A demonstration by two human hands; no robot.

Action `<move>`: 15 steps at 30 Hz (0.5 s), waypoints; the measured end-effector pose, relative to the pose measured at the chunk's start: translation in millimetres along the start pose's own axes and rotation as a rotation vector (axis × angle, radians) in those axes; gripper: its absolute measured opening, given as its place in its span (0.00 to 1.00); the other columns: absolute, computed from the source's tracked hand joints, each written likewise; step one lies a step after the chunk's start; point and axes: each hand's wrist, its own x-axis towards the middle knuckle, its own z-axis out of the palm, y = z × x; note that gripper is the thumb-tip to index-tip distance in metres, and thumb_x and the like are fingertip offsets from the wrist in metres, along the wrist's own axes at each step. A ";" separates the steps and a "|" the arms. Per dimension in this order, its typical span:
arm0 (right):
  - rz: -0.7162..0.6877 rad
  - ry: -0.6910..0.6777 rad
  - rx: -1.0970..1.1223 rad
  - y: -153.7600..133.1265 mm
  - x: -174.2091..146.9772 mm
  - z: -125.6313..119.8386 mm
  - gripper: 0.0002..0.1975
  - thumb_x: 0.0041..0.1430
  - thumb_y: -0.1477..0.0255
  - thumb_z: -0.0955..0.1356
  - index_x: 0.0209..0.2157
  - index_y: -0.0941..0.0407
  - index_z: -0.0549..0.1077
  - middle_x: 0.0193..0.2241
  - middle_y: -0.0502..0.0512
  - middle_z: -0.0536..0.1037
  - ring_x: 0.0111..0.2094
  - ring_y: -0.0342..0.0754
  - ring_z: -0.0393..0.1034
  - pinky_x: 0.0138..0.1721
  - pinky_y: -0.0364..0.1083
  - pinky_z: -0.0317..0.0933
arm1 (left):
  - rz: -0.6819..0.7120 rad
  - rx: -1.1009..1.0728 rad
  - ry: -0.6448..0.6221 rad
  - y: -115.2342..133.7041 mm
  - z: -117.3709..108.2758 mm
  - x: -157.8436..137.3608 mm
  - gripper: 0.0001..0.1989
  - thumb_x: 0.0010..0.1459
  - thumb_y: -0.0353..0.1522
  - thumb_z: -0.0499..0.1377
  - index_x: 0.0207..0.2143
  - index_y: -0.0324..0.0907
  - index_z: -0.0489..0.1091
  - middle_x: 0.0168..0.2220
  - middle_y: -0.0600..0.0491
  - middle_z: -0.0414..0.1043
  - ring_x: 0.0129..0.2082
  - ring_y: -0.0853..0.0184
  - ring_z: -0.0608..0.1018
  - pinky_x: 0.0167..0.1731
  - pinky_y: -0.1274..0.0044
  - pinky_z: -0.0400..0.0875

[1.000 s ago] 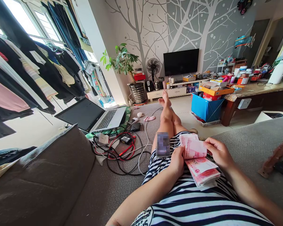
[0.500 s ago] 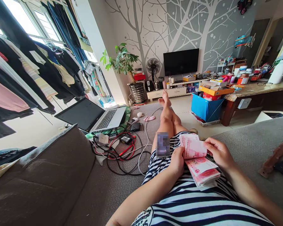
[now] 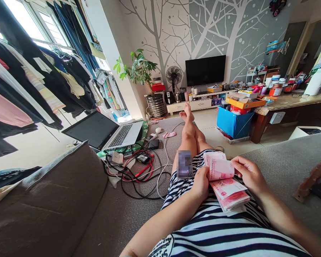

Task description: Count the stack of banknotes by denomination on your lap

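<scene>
Your left hand [image 3: 201, 182] and right hand [image 3: 248, 174] pinch pink paper banknotes [image 3: 221, 169] above the grey woven sofa [image 3: 139, 210]; a flat black television [image 3: 205, 70] fronts the grey tree-patterned wall [image 3: 214, 32].

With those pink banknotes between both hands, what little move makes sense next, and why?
The right hand should probably fold the front pink-and-white paper banknote down onto the fanned stack of red-and-white paper notes. Its fingers appear to pinch that banknote's right edge, the left hand steadies its left side, and the stack lies just below.
</scene>
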 end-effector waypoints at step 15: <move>0.065 0.000 -0.004 11.3 4.9 0.7 0.21 0.60 0.54 0.66 0.23 0.56 0.66 0.18 0.47 0.65 0.22 0.42 0.58 0.23 0.41 0.51 | -0.061 -0.098 -0.053 8.2 4.5 -3.4 0.07 0.40 0.34 0.63 0.20 0.40 0.68 0.20 0.56 0.68 0.22 0.71 0.66 0.27 0.77 0.60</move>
